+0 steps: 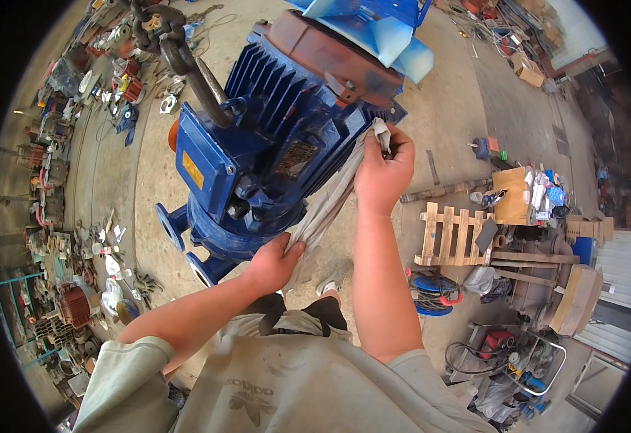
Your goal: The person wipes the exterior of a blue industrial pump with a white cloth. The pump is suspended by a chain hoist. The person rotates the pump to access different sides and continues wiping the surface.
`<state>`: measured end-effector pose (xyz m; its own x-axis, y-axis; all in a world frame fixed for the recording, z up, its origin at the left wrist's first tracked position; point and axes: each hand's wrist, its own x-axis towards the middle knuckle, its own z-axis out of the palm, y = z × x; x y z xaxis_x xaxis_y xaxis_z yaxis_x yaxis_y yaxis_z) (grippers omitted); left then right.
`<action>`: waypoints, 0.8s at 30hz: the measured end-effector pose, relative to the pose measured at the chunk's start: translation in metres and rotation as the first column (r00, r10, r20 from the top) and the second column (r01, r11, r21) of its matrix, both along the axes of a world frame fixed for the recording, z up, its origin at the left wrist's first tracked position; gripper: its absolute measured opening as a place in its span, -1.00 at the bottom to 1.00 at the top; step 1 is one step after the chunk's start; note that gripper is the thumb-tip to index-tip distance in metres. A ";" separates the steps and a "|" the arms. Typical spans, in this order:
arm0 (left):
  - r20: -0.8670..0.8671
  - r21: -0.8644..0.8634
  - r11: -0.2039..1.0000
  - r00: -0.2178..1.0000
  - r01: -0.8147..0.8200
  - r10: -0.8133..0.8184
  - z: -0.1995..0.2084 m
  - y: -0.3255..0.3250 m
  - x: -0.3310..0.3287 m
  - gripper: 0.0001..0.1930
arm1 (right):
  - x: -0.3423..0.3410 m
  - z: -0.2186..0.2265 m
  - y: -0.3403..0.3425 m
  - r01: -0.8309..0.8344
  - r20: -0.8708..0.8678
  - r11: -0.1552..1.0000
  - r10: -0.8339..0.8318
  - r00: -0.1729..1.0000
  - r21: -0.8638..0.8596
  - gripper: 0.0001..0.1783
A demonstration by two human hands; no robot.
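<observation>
A large blue motor with cooling fins [268,79] hangs tilted in front of me, with a flanged blue pump-like casing [236,231] at its lower end. A heavy chain [162,32] with a metal hook or shackle [211,94] reaches its upper side. A long strip of light grey cloth [337,191] is stretched along the motor's right side. My right hand [388,169] pinches its upper end near the fins. My left hand [273,265] is closed round its lower end beside the casing; some of its fingers are hidden.
Above the rusty end ring [330,54] sit pale blue fan blades [388,36]. Parts and tools line the floor at left, including a red-brown motor [75,304]. To the right are a wooden pallet [449,237], a cardboard box [512,196], a cable reel [431,292] and a pipe [445,190].
</observation>
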<state>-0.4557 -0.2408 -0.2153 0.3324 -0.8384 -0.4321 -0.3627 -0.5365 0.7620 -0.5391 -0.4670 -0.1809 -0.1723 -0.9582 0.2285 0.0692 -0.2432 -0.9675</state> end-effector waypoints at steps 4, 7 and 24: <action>0.006 0.049 0.999 1.000 -0.017 0.017 0.000 -0.002 0.009 -0.53 | 0.007 0.000 -0.004 -0.026 -0.155 0.994 0.043 0.987 0.110 -0.86; -0.021 0.065 0.997 0.999 -0.037 0.038 -0.003 -0.005 0.013 -0.53 | 0.027 -0.005 0.004 0.001 -0.166 1.000 0.003 0.986 0.024 -0.84; 0.049 0.067 0.995 0.997 -0.068 0.065 0.002 -0.011 0.059 -0.49 | 0.055 -0.010 -0.022 -0.046 0.183 0.998 0.037 0.982 0.044 -0.84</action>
<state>-0.3967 -0.2520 -0.2138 0.4076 -0.7826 -0.4705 -0.3593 -0.6111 0.7053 -0.4838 -0.4893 -0.1904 -0.1667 -0.9744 0.1509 0.2541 -0.1903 -0.9483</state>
